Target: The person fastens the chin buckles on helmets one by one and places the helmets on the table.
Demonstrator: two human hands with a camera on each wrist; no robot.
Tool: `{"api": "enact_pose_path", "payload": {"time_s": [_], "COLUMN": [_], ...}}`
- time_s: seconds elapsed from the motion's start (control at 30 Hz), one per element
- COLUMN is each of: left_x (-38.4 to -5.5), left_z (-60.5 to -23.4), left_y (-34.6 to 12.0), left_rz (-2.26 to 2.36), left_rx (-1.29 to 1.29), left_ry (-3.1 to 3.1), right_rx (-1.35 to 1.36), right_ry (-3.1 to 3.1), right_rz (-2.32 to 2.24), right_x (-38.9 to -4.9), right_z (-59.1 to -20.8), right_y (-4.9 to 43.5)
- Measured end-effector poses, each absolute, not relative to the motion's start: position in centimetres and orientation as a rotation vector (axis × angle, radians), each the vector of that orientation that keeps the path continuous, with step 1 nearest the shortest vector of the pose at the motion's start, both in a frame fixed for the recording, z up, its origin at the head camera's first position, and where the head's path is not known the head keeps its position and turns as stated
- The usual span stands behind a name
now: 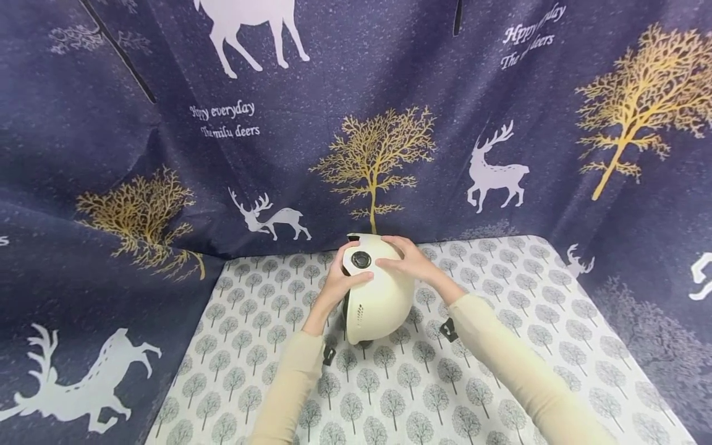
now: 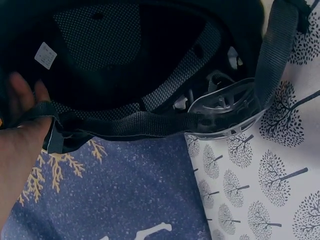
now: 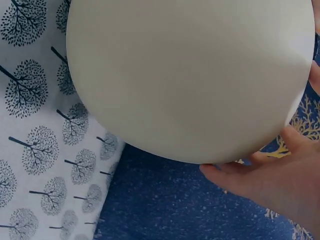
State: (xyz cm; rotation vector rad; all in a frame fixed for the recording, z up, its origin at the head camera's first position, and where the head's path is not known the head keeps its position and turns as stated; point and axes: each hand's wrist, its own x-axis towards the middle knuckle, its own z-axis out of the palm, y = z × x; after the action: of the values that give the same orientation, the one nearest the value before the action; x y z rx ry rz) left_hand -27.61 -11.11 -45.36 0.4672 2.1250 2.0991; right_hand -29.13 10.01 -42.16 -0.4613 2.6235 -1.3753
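Note:
A cream helmet (image 1: 384,303) is tipped on its side near the back of the table, a round black vent (image 1: 361,259) on its upper part. My left hand (image 1: 337,281) grips its rim, thumb on the shell. In the left wrist view the fingers (image 2: 22,92) reach inside, by the black strap (image 2: 135,125) and dark padded lining (image 2: 100,37). My right hand (image 1: 413,261) holds the rounded shell from the other side, thumb and fingers spread over it. A clear plastic piece (image 2: 227,112) sits at the helmet's rear rim.
Black strap buckles lie low on either side of the helmet, one by the left forearm (image 1: 329,354) and one by the right sleeve (image 1: 448,330). A tree-print cloth (image 1: 389,402) covers the table. Behind and beside it hangs a dark blue deer-print curtain (image 1: 389,86).

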Motion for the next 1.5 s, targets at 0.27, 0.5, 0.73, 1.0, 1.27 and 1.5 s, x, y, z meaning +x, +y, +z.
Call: {"api": "enact_pose_path", "payload": {"time_s": [0.27, 0.5, 0.73, 1.0, 1.27, 1.5], "left_x": [-27.3, -25.5, -24.1, -23.2, -23.0, -23.6], "left_z": [-44.8, -45.1, -46.1, -46.8, -46.9, -46.9], "left_y": [-12.1, -12.0, -11.2, -10.5, -10.9, -12.0], "left_rz": [1.874, 1.832, 1.898, 1.992, 2.038, 2.052], "left_rx": [0.508, 0.600, 0.520, 0.536, 0.552, 0.473], "left_ry": [2.304, 2.427, 2.502, 2.258, 2.151, 2.120], "right_rx": [-0.408, -0.299, -0.299, -0.285, -0.288, -0.285], "right_ry": [2.537, 2.505, 2.450, 2.432, 2.402, 2.401], "right_rz": [-1.458, -1.562, -1.622, -1.690, -1.762, -1.758], "right_x": [-29.3, -29.1, -28.8, -28.2, -28.3, -28.3], "right_z": [-43.3, -44.5, -44.9, -46.0, -46.8, -46.9], "right_y": [10.5, 12.1, 13.2, 13.7, 13.3, 12.3]}}
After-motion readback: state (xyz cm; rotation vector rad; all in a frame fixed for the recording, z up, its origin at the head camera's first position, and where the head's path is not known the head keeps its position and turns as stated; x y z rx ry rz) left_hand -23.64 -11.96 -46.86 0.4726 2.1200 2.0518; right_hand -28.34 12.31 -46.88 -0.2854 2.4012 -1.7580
